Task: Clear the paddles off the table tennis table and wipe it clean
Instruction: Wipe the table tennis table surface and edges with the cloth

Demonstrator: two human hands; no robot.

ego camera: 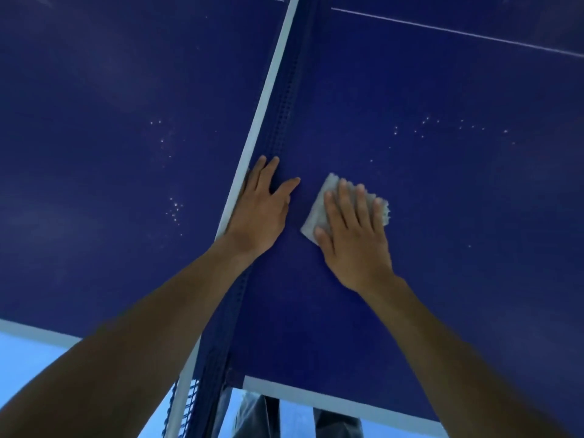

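The blue table tennis table (442,74) fills nearly the whole view, seen from above by a person leaning over its near side edge. The net (278,99) runs from that edge away toward the top of the picture, its white top band bright against the dark mesh, and it splits the surface into two halves.

The left hand (262,210) lies on the net's top band a little way in from the near edge. Its fingers are straight and spread, the thumb points out over the right half, and it holds nothing. The right hand (354,235) presses flat on a white cloth (316,213), which lies on the right half of the table just beside the net. Its fingers are straight and slightly apart and cover most of the cloth, so only the corners show, one past the fingertips and one by the thumb. The two hands are near each other but do not touch.

Small white specks (442,124) are scattered over the right half, farther in than the cloth, and a second cluster sits on the left half. A thin white line (458,33) crosses the right half toward the far side. A white border (331,403) marks the near edge, and below it show the person's trouser legs (252,415) and a pale blue floor (25,358).
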